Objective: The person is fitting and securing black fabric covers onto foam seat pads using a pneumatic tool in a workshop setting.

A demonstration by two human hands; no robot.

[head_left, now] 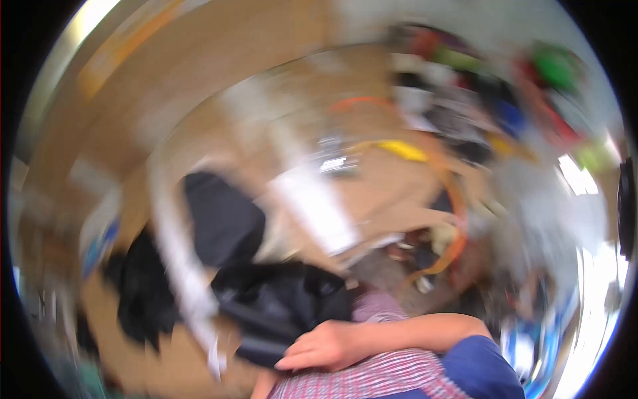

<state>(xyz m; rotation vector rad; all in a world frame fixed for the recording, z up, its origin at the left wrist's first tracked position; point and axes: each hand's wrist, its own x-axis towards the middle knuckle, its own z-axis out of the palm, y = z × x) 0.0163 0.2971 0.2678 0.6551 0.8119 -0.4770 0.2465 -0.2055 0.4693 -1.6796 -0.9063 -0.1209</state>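
Note:
My right hand [327, 347] comes in from the lower right, its fingers bent over the near edge of a shiny black leather-like piece [286, 299] at my lap. The thumb is hidden. The piece lies in loose folds. Of my left arm [264, 384] only a bit of skin shows at the lower edge. The left fingers are out of sight. Just beyond the piece, a flat black panel [224, 216] lies on the table. A white sheet [319, 209] lies to its right. The view is smeared by motion.
Another black piece [147, 292] lies at the left, beside a long pale strip [176, 246]. A yellow-orange strap [402, 149] curves across the brown tabletop [379, 189]. Mixed coloured items [458, 100] are heaped at the far right, with a green object [555, 65] beyond.

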